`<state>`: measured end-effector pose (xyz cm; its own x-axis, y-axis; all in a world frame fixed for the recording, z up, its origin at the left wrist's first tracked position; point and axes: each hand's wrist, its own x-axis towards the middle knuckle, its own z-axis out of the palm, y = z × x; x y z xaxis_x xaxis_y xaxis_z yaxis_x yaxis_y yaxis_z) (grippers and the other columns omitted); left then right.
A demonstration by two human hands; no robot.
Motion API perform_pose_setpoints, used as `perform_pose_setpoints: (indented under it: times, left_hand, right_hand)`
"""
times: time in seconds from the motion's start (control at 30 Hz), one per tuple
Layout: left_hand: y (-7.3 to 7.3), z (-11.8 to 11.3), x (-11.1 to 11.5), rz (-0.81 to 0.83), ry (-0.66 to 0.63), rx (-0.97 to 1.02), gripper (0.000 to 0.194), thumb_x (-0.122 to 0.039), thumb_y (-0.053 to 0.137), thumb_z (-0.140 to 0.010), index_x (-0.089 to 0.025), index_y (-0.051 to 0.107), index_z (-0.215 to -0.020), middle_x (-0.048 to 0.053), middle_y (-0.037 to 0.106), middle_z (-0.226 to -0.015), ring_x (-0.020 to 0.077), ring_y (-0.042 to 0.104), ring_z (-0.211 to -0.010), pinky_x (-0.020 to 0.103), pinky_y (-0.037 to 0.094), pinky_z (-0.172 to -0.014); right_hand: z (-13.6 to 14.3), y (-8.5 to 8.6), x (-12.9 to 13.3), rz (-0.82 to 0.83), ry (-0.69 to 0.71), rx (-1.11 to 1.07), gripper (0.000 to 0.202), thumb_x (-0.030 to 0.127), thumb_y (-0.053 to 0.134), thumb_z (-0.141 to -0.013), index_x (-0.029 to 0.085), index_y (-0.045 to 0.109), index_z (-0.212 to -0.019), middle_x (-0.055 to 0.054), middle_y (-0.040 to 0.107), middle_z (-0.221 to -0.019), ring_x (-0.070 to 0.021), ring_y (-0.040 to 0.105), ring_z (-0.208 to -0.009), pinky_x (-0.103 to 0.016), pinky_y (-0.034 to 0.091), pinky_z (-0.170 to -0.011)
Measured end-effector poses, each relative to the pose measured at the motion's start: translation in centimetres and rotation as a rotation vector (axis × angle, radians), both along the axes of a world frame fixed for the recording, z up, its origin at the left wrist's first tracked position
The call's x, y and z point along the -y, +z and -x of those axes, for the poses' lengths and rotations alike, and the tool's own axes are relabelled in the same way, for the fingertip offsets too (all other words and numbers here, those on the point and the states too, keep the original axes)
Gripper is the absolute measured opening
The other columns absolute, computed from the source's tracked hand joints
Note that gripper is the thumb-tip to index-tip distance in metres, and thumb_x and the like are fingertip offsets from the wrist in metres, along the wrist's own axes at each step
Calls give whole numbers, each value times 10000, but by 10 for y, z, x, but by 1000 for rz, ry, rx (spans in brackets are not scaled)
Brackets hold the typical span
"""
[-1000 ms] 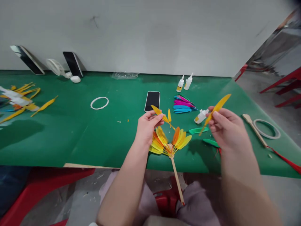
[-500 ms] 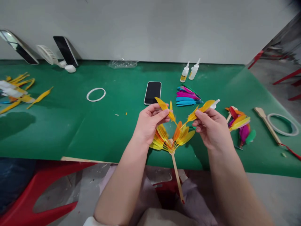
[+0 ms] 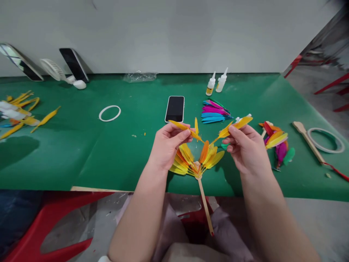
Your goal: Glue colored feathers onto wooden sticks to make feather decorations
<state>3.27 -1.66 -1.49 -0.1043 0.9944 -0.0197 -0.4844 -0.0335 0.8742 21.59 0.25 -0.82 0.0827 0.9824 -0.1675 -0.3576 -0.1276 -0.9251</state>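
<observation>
My left hand (image 3: 170, 145) pinches an orange-yellow feather (image 3: 178, 124) whose tip points up and left. Between thumb and fingers of my right hand (image 3: 244, 147) is another orange-yellow feather (image 3: 243, 123), tilted up to the right, with a smaller feather (image 3: 225, 131) beside it. The quill ends of both come close together between the hands. Just below lies a wooden stick (image 3: 204, 203) with yellow and orange feathers (image 3: 215, 158) fanned on both sides of its head; its handle sticks out past the table's front edge.
On the green table (image 3: 131, 145) lie a phone (image 3: 175, 108), dyed feathers (image 3: 215, 111), two glue bottles (image 3: 211, 84), a white ring (image 3: 109, 113), a feathered piece (image 3: 276, 140), a bare wooden stick (image 3: 309, 142) and a tape roll (image 3: 325, 140). Yellow feathers (image 3: 46, 118) lie at the left.
My left hand has shifted slightly left, and its feather now leans flatter. The feather in my right hand also lies a little flatter. The camera view has moved slightly.
</observation>
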Motion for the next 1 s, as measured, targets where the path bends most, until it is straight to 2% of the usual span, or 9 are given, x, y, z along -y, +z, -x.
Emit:
perform_pose_setpoints:
  times: [0.27,0.6,0.8,1.0]
  left_hand:
    - [2,2,0,-20,5,41,152,-172,760,-618,-185,671,-742,-18,705,-704,55,619,-552,157,528,-574]
    - [0,3,0,-38,12,55,144,-184,761,-626,-187,674,-740,-17,708,-715,54,625,-564,140,528,-568]
    - [1,10,0,-38,59,58,173,-193,784,-595,-190,672,-727,-23,705,-698,51,620,-546,133,521,-548]
    - [-5,12,0,-6,32,-47,167,-173,761,-630,-183,676,-774,-13,710,-721,65,646,-623,141,528,-595]
  right_hand:
    - [-3,-2,-2,-10,-15,38,195,268,722,-624,182,591,-740,57,599,-588,-60,583,-450,-103,400,-313]
    - [0,1,-1,-6,-14,9,195,263,724,-620,182,577,-720,69,585,-554,-65,591,-454,-104,410,-317]
    - [-4,-3,-3,-38,-28,47,203,267,729,-622,173,590,-737,55,602,-561,-71,591,-453,-109,418,-313]
    - [0,-8,-1,-57,-31,47,217,274,724,-639,171,590,-775,49,623,-624,-60,584,-454,-108,421,-317]
